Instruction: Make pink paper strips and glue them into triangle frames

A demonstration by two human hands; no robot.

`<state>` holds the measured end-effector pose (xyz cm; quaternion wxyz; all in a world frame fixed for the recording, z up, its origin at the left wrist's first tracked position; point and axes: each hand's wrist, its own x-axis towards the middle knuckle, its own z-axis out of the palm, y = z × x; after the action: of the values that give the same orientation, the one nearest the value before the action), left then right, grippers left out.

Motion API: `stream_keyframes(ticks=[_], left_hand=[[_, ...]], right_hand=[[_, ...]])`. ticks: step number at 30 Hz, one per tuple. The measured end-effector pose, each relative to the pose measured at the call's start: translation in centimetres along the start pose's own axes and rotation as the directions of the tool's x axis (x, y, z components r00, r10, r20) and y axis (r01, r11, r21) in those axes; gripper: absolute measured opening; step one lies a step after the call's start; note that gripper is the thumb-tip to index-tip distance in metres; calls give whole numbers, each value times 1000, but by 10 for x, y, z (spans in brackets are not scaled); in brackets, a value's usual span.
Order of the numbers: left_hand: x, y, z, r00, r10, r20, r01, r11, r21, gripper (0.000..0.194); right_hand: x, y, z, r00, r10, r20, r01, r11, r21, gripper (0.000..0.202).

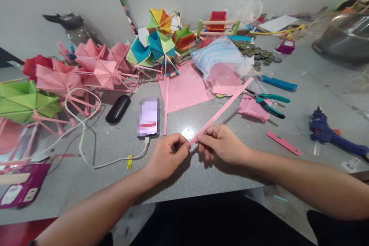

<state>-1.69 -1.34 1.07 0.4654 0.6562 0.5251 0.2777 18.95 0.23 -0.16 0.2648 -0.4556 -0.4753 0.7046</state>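
A long narrow pink paper strip point(223, 108) slants up to the right above the table. Its lower end is pinched between the thumb and fingers of my left hand point(170, 155). Close beside it, my right hand point(220, 144) grips the same strip between thumb and index finger, the other fingers curled below. A second pink strip point(166, 109) lies upright in the view, left of a pink paper sheet point(184, 88). Small folded pink papers point(253, 108) rest beyond my right hand. A phone point(148, 117) with a white cable lies beyond my left hand.
Pink folded paper stars point(100, 72) and a green one point(29, 102) fill the left. Pliers point(272, 103), a blue cutter point(279, 83), a pink knife point(284, 143) and a glue gun point(328, 130) lie right. Coins point(262, 55) and a plastic bag point(216, 59) sit at the back.
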Motion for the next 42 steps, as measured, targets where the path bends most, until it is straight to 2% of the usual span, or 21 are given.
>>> stream_keyframes(ticks=[4, 10, 14, 20, 24, 27, 34, 39, 42], left_hand=[[0, 0, 0, 1000, -12, -17, 12, 1000, -11, 26], [0, 1, -2, 999, -11, -53, 10, 1000, -14, 27], [-2, 3, 0, 1000, 14, -26, -15, 1000, -11, 26], [-4, 5, 2, 999, 20, 40, -20, 1000, -7, 27], [-3, 4, -2, 1000, 2, 29, -2, 1000, 0, 26], [-1, 3, -4, 1000, -6, 27, 6, 1000, -8, 28], [-2, 2, -7, 1000, 11, -1, -12, 999, -36, 27], [-4, 8, -4, 990, -13, 138, 34, 988, -153, 27], [-3, 11, -2, 988, 15, 154, 13, 984, -179, 28]], right_hand=[[1, -1, -5, 1000, -1, 28, 2, 1000, -31, 47], [2, -6, -10, 996, -82, -23, 82, 997, 4, 42], [1, -7, -5, 997, -68, -46, 69, 997, 29, 47], [0, -5, 1, 997, -66, -50, 70, 994, 82, 44], [2, -6, -6, 988, -64, -138, 76, 994, 78, 47], [4, -9, -14, 969, -116, -216, 132, 990, 60, 49], [11, -15, -28, 919, -232, -319, 245, 969, 3, 52], [8, -10, -17, 918, -254, -306, 256, 966, -36, 52], [2, -7, -6, 923, -263, -282, 261, 964, -44, 51]])
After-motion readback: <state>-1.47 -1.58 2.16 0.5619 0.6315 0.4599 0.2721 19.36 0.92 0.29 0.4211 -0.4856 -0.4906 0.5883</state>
